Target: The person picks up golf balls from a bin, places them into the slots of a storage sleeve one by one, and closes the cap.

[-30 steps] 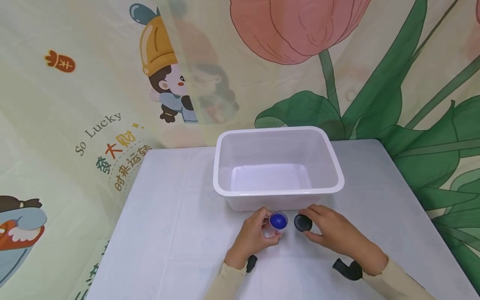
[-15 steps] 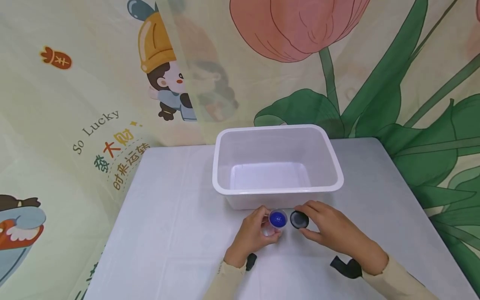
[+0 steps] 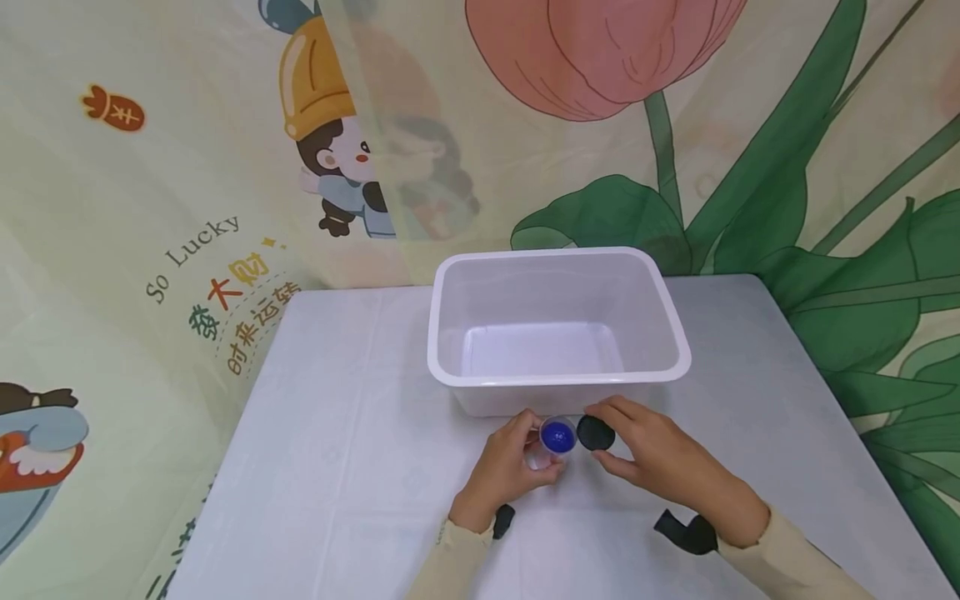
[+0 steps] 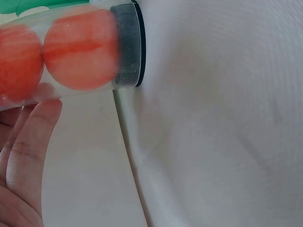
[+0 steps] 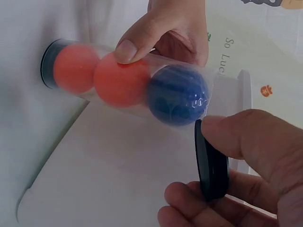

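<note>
A clear tube (image 4: pixel 54 91) of balls is gripped by my left hand (image 3: pixel 498 467), its thumb laid along the side in the right wrist view. Inside are two orange-red balls (image 5: pixel 122 80) and one blue ball (image 5: pixel 178 94), the blue one at the uncapped end. A black cap (image 5: pixel 49 64) closes the opposite end. My right hand (image 3: pixel 660 454) pinches a round black lid (image 3: pixel 596 433) at its edge between thumb and fingers. The lid's upper edge is right at the tube's mouth, tilted across it beside the blue ball.
A white plastic bin (image 3: pixel 558 382) stands just beyond both hands, with nothing visible in it. White cloth covers the table (image 3: pixel 390 467). A printed curtain (image 3: pixel 195 167) hangs behind and to the left. Black straps (image 3: pixel 686 533) show at the wrists.
My right hand has moved the black lid left, right up to the tube's mouth, and tilted it. My left hand has kept the tube nearly still.
</note>
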A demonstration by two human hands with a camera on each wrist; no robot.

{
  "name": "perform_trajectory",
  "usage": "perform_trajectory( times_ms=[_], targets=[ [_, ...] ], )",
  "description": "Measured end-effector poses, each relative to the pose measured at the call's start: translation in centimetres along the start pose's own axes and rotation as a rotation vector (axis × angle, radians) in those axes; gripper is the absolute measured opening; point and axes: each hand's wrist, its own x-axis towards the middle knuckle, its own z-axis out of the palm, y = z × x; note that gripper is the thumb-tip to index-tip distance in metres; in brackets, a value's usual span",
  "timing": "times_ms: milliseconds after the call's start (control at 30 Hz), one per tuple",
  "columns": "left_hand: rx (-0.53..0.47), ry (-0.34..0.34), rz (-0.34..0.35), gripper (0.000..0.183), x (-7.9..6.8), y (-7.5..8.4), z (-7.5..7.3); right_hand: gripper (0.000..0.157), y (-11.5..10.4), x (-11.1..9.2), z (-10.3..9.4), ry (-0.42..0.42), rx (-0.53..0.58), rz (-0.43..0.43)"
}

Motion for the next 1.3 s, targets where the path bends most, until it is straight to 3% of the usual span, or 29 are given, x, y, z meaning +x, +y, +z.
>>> perform_trajectory(
  times_ms=[500,833,1033,1300],
  targets=[
    [-0.005,-0.003,0.0,0.046,0.0,0.0,-0.3,0.065,-1.2,1.1,-0.3,0.046,0.035,-0.046],
    [-0.033,0.005,0.037,0.045,0.0,-0.1,-0.1,0.059,-1.5,1.9,0.3,0.107,0.024,-0.14],
    [-0.002,-0.001,0.037,0.044,-0.1,-0.1,-0.1,0.05,-1.6,2.8,0.7,0.062,0.046,-0.182],
    [0.045,-0.01,-0.005,0.043,-0.3,-0.2,-0.2,0.044,-2.1,4.2,0.3,-0.062,0.025,-0.235]
  ],
)
